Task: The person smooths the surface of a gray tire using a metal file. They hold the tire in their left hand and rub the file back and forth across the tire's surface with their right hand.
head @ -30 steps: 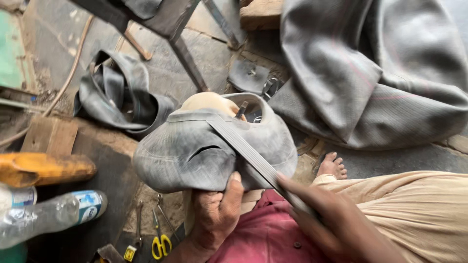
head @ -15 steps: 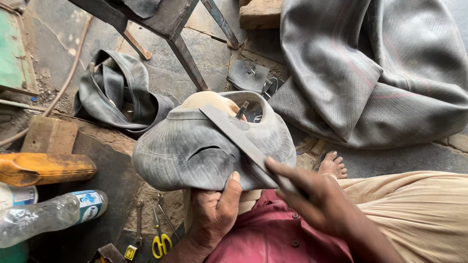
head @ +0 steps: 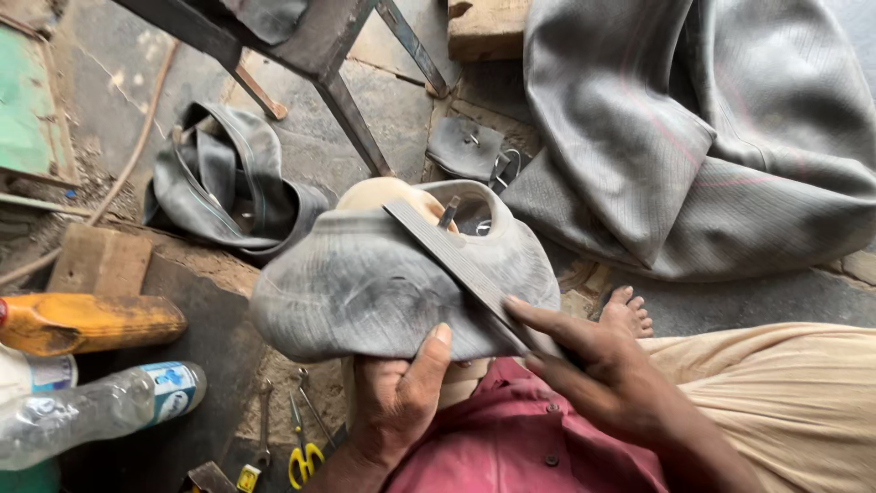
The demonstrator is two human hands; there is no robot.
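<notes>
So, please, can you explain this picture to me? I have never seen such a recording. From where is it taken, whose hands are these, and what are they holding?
The picture comes from a camera worn on a person's head, looking down at their own two bare hands, so there is no machine. The left hand grips the near edge of a grey rubber inner tube that is draped over a rounded pale block. The right hand presses a long flat metal file slantwise across the rubber. A bare foot shows beside it. On the ground lie a larger folded tube, another crumpled tube, a clear plastic bottle, an orange bottle and yellow-handled scissors.
</notes>
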